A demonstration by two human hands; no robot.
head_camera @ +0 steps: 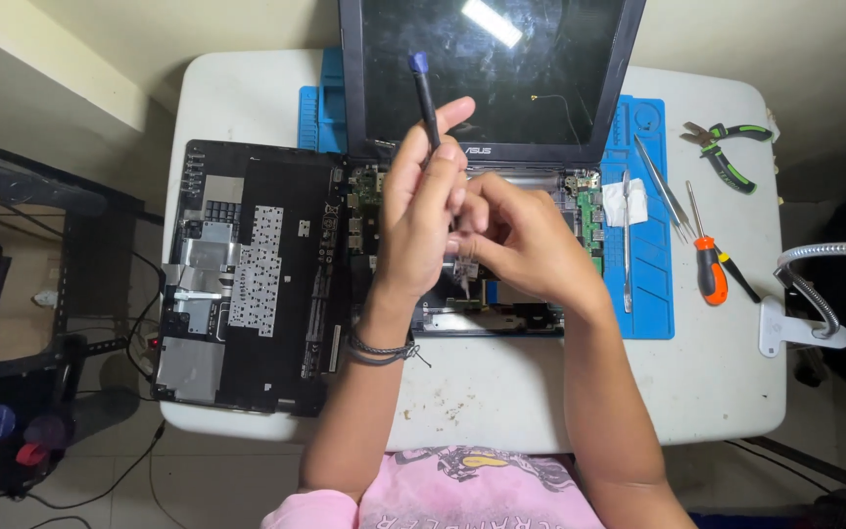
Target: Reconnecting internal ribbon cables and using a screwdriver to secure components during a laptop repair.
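- Head view: the screwdriver (425, 98), a slim black rod with a blue cap, stands nearly upright in the left hand (421, 211), whose fingers are curled closed around its shaft; its lower end is hidden behind the hands, above the opened laptop (580, 196).
- The right hand (516, 240) is pressed against the left, fingers bent and pinched together over the laptop's exposed board; what it pinches is too small to tell.
- Both forearms rise from the bottom edge and meet over the middle of the white counter (501, 392); a dark braided band circles the left wrist.
- The laptop's glossy dark screen stands upright at the far side, its base open with green boards showing.
- The removed keyboard cover (247, 274), flat, black, with grey metal patches, lies underside up just left of the laptop.
- A blue rubbery mat (650, 284) lies under the laptop; on it lie long metal tweezers (663, 186) and a thin metal bar.
- Right of the mat lie an orange-handled screwdriver (709, 264) and green-and-black pliers (727, 152).
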